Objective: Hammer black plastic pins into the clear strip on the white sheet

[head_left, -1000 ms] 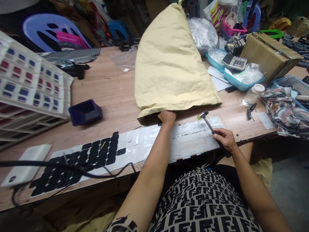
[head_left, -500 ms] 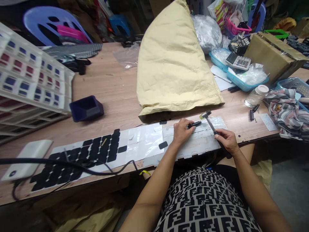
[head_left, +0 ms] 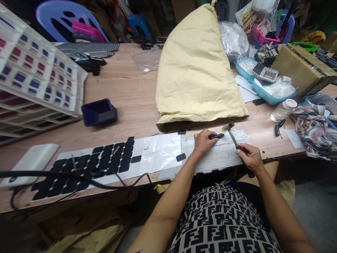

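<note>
My left hand point(head_left: 203, 141) is closed on one end of a slim black piece point(head_left: 216, 136), whose kind I cannot make out. It holds the piece low over a white plastic-covered board point(head_left: 221, 159) at the table's front edge. A small hammer point(head_left: 234, 137) is in my right hand point(head_left: 250, 157), gripped by its black handle. The hammer's head sits just right of the black piece's tip, its yellow face towards it, apart from it. Beyond my left hand lies a large cream paper sack point(head_left: 200, 70), its dark open mouth facing me.
To the left are a white sheet with black rounded patches point(head_left: 105, 161), a dark blue tray point(head_left: 99, 113), a white crate point(head_left: 52, 77) and a black cable point(head_left: 65, 174). On the right stand a jar point(head_left: 283, 110), blue baskets point(head_left: 275, 96), a cardboard box point(head_left: 300, 72) and patterned cloth point(head_left: 316, 130).
My left hand has come out of the sack's mouth with the slim black piece and moved right over the board, near the hammer's head. My right hand keeps its grip on the hammer.
</note>
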A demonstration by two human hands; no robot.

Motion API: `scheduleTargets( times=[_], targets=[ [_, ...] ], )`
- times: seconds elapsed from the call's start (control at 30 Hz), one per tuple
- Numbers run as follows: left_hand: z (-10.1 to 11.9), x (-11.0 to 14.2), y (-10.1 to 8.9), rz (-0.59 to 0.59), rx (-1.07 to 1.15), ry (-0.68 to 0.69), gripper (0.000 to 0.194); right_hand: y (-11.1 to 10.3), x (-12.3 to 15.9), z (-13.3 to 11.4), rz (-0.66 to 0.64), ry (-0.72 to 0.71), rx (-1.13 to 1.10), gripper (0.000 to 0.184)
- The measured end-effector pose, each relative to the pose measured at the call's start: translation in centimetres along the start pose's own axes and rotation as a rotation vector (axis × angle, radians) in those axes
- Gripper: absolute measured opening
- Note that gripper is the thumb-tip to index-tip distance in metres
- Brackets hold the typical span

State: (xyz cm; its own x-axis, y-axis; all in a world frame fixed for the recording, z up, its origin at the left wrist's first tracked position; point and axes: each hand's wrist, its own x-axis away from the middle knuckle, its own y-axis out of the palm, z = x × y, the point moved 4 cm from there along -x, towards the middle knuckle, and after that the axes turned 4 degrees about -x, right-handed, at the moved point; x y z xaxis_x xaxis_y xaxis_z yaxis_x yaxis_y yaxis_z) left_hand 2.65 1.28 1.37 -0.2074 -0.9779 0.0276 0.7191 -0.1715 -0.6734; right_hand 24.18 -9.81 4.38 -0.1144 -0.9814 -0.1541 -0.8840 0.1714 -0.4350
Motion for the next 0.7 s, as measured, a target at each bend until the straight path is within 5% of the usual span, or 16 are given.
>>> scheduleTargets(
  times=[0.5, 0.7],
  targets=[
    [0.1, -0.1, -0.2, -0.023, 0.000, 0.005, 0.016, 1.3, 0.2, -0.9, -0.116, -0.128, 0.122, 0.022],
    [-0.1, -0.3, -0.3, -0.025, 0.005, 0.021, 0.014, 0.4, 0.1, 1.1, 0.008, -0.014, -0.106, 0.026]
  ],
)
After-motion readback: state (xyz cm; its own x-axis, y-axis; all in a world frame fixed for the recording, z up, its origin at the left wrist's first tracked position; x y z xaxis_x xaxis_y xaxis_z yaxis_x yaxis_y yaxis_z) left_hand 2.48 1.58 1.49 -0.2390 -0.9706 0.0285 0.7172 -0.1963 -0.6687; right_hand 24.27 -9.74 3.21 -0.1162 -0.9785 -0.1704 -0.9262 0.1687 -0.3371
